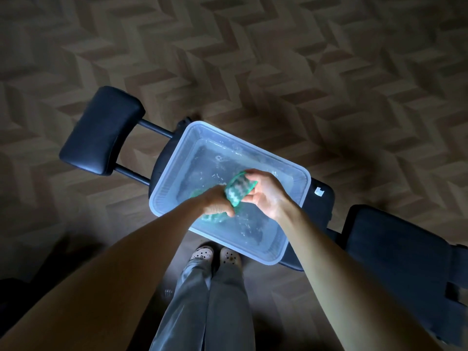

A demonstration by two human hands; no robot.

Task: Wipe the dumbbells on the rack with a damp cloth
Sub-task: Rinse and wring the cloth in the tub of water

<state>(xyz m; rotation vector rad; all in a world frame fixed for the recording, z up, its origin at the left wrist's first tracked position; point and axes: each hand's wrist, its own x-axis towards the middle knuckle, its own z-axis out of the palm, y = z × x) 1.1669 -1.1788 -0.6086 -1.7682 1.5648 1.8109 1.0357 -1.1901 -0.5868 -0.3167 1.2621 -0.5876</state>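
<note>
Left hand and right hand both clenched the green-and-white striped cloth, likely wringing it above the translucent plastic tub beneath; next, carrying it to the dumbbells.

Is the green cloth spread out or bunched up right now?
Bunched up: the left hand and right hand grip the green cloth as a twisted wad over the clear tub of water.

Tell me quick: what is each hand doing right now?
Left hand: closed, gripping the green cloth.
Right hand: closed, gripping the same cloth's other end.
</note>
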